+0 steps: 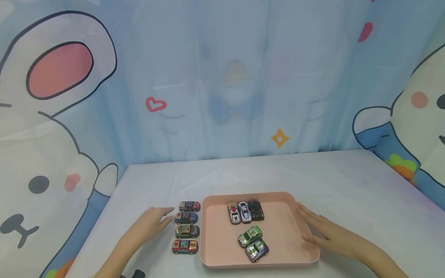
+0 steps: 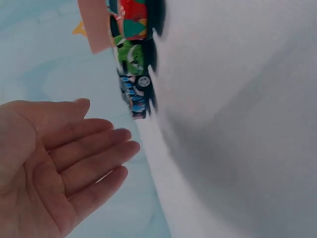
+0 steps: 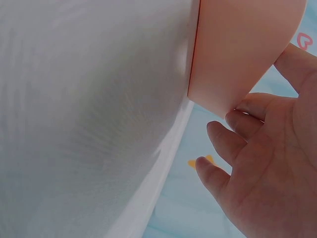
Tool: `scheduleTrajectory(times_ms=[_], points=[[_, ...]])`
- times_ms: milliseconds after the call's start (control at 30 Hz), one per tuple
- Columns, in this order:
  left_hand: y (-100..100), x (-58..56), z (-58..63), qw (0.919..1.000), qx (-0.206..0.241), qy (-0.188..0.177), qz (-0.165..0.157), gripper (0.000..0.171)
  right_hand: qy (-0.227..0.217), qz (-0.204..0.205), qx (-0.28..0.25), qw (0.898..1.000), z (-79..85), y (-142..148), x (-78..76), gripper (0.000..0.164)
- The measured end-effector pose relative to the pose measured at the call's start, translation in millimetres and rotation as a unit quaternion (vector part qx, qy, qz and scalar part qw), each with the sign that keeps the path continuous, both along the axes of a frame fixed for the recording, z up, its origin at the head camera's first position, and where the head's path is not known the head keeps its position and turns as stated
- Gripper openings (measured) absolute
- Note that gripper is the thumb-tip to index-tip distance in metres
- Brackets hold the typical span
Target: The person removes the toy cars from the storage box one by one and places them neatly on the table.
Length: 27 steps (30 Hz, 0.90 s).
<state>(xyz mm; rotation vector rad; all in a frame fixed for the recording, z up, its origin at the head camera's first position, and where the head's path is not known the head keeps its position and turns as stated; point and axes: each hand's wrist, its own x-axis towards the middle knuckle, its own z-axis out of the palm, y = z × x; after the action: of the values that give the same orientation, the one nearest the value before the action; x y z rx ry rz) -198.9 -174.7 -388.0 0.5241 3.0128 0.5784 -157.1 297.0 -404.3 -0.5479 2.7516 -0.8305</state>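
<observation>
plainly loose-fingered hands, left (image 1: 149,224) just beside four toy cars (image 1: 187,231), right (image 1: 335,237) against a pink tray (image 1: 285,227)

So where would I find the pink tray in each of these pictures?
Head: the pink tray lies low, just right of centre.
Left wrist: part of the pink tray shows at the top, left of the toy cars.
Right wrist: the pink tray is at the upper right, by the right hand.
Shared landmark: the orange star, in all three.
</observation>
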Motion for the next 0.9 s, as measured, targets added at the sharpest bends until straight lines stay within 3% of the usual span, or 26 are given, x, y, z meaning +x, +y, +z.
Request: scheduleTrajectory(times_ms=[167, 300, 400, 567, 733, 900], points=[[7, -4.1, -9.8, 0.9988, -0.014, -0.047, -0.003, 0.028, -0.005, -0.005, 0.002, 1.0, -0.4, 0, 1.1, 0.079], [11, -3.4, -10.6, 0.998, -0.022, -0.06, 0.006, 0.028, -0.001, -0.005, 0.003, 1.0, -0.4, 0, 1.1, 0.079], [12, -1.4, -7.0, 0.9982, -0.025, -0.054, 0.009, 0.029, 0.005, -0.002, 0.006, 1.0, 0.0, 1, 0.9, 0.079], [11, 2.0, 6.6, 0.9993, -0.035, -0.006, 0.005, 0.03, 0.002, -0.004, 0.007, 1.0, 1.0, 0, 1.0, 0.08], [32, -9.3, 34.0, 0.9965, -0.039, 0.06, -0.044, 0.033, -0.007, -0.008, 0.006, 1.0, 2.3, -1, 1.6, 0.08], [73, -23.1, 54.2, 0.9834, -0.05, 0.091, -0.149, 0.035, -0.017, -0.014, 0.005, 1.0, 1.9, -2, 2.1, 0.08]])
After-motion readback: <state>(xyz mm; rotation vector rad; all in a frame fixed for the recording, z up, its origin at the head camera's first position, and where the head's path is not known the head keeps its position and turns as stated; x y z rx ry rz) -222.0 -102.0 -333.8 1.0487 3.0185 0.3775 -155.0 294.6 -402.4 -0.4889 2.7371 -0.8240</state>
